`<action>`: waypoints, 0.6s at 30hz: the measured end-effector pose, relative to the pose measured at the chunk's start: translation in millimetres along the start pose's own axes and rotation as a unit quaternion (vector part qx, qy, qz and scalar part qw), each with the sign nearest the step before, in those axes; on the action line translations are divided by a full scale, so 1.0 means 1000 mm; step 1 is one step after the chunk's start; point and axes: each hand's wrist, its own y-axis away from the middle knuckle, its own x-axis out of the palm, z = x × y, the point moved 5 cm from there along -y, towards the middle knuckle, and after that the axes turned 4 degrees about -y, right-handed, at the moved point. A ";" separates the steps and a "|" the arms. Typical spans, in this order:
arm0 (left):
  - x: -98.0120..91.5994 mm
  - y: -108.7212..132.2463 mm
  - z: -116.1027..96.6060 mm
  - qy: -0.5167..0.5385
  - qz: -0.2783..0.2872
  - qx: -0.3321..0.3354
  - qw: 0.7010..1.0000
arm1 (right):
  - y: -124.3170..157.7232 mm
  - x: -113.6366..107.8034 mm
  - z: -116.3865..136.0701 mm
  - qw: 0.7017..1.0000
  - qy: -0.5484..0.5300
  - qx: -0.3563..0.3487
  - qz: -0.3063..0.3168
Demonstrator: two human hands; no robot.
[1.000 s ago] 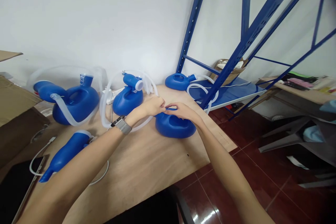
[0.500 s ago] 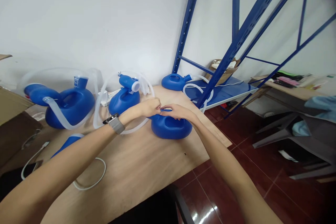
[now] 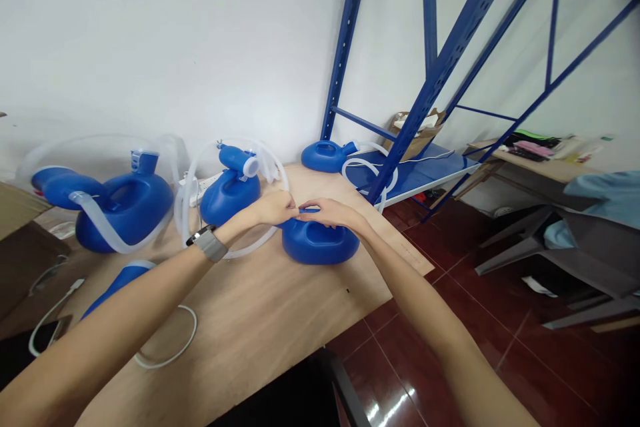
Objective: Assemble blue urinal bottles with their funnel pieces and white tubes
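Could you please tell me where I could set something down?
The widest bare patch of table lies in front of the blue bottle under the right hand, right of the white cable. Along the wall, other bottles and tubes crowd the table.

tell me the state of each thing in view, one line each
left hand: curled, grip hidden
right hand: bent, over front bottle
front bottle: resting on table, partly covered
back bottle: resting on table
middle tube: looped
white plug: unplugged
watch: worn
shelf box: open
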 end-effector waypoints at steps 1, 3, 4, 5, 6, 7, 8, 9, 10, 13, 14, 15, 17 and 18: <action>-0.001 -0.001 0.000 0.006 0.005 -0.003 1.000 | 0.000 0.000 0.000 1.000 0.000 0.002 0.001; -0.003 0.000 -0.001 0.018 0.015 -0.013 1.000 | 0.000 0.000 0.000 1.000 0.001 0.009 0.006; -0.004 0.001 -0.002 0.022 0.020 -0.020 0.999 | 0.001 0.000 0.001 1.000 0.003 0.012 0.010; -0.005 0.002 -0.003 0.026 0.024 -0.027 0.999 | 0.002 0.000 0.002 1.000 0.005 0.013 0.014; -0.007 0.004 -0.004 0.028 0.028 -0.036 0.999 | 0.003 0.000 0.003 1.000 0.007 0.012 0.019; -0.008 0.006 -0.004 0.029 0.032 -0.044 0.998 | 0.004 0.000 0.005 1.000 0.009 0.010 0.022; -0.009 0.007 -0.005 0.029 0.035 -0.051 0.998 | 0.005 0.000 0.006 1.000 0.010 0.008 0.025; -0.010 0.009 -0.006 0.026 0.035 -0.059 0.997 | 0.006 0.000 0.006 1.000 0.011 0.006 0.028; -0.011 0.009 -0.007 0.021 0.033 -0.066 0.997 | 0.007 0.000 0.007 0.999 0.013 0.004 0.029; -0.012 0.009 -0.011 -0.012 0.013 -0.090 0.996 | 0.008 0.002 0.007 1.000 0.026 -0.004 0.015; -0.011 0.010 -0.013 -0.027 0.003 -0.098 0.995 | 0.008 0.002 0.007 0.999 0.034 -0.010 0.005; -0.010 0.012 -0.016 -0.043 -0.010 -0.105 0.994 | 0.008 0.003 0.007 0.999 0.043 -0.019 -0.005; -0.007 0.021 -0.023 -0.073 -0.045 -0.115 0.990 | 0.009 0.002 0.006 0.997 0.065 -0.031 -0.026; -0.004 0.028 -0.027 -0.090 -0.072 -0.114 0.987 | 0.009 0.000 0.003 0.996 0.077 -0.030 -0.038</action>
